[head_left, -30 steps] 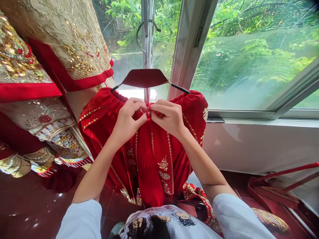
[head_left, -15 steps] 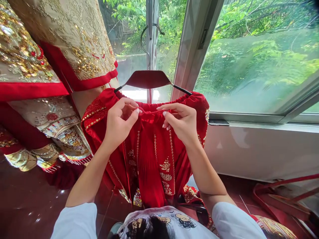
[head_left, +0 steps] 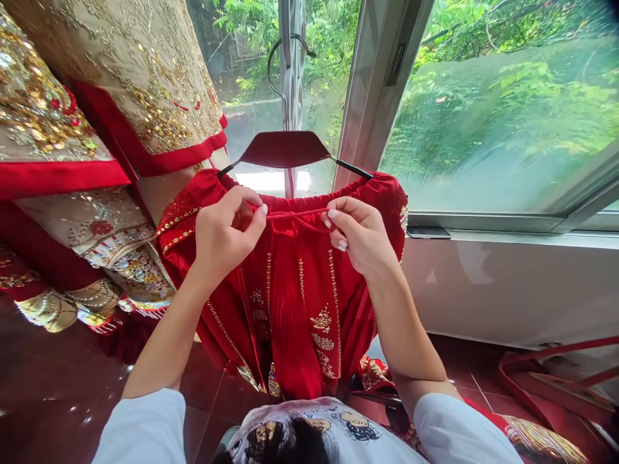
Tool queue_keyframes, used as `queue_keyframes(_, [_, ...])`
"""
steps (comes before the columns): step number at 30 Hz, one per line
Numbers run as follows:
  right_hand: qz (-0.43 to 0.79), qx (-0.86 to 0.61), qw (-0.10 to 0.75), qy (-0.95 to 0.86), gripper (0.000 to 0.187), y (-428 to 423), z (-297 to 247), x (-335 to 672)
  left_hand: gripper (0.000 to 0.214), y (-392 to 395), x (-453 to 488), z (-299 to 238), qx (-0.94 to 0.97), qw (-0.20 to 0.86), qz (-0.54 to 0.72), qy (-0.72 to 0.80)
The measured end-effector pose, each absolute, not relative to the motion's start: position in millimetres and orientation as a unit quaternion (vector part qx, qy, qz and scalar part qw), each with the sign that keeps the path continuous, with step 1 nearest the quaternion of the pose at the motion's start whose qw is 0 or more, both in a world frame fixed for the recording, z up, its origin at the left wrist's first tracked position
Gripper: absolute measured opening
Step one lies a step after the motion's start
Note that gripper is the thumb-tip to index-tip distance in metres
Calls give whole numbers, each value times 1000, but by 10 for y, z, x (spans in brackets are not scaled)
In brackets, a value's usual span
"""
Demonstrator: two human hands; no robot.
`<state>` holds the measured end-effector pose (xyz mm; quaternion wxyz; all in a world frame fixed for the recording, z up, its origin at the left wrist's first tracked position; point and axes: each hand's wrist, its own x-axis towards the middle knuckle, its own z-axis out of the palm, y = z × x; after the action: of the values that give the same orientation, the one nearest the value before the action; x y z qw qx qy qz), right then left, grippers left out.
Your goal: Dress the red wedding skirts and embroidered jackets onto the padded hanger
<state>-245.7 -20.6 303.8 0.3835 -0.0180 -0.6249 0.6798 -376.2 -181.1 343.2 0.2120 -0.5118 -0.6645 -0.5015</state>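
Observation:
A red skirt (head_left: 294, 309) with gold beaded lines and motifs hangs by its gathered waistband from a dark hanger (head_left: 284, 149). Across the front of the waistband runs a thin red drawstring (head_left: 300, 216), stretched between my two hands, with a crossing or loop near its middle. My left hand (head_left: 226, 225) pinches one end between thumb and forefinger at the left of the waist. On the other side my right hand (head_left: 360, 233) pinches the string, its fingers curled. Whether a knot sits at the crossing is hard to make out.
Gold-embroidered garments with red borders (head_left: 159, 122) hang close on the left. Behind the hanger stands a window (head_left: 483, 129) with a metal frame. A dark flat object (head_left: 428, 232) lies on the sill. At the lower right is a red metal frame (head_left: 536, 374).
My hands have moved apart, the right one farther right and closed tighter. The drawstring between them is now longer and straighter, with its crossing visible.

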Motion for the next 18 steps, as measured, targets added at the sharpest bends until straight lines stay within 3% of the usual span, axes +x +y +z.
queue_keyframes(6, [755, 17, 304, -580, 24, -196, 3049, -2478, 13, -1822, -3790, 3456, -554, 110, -546, -618])
queue_keyframes(12, [737, -5, 394, -549, 29, -101, 3044, -2553, 8, -1865, -3916, 3443, -551, 243, -438, -668])
queue_keyframes(18, [693, -10, 417, -589, 31, 5, 2996, -2564, 13, -1965, -4028, 3381, -548, 310, -368, -684])
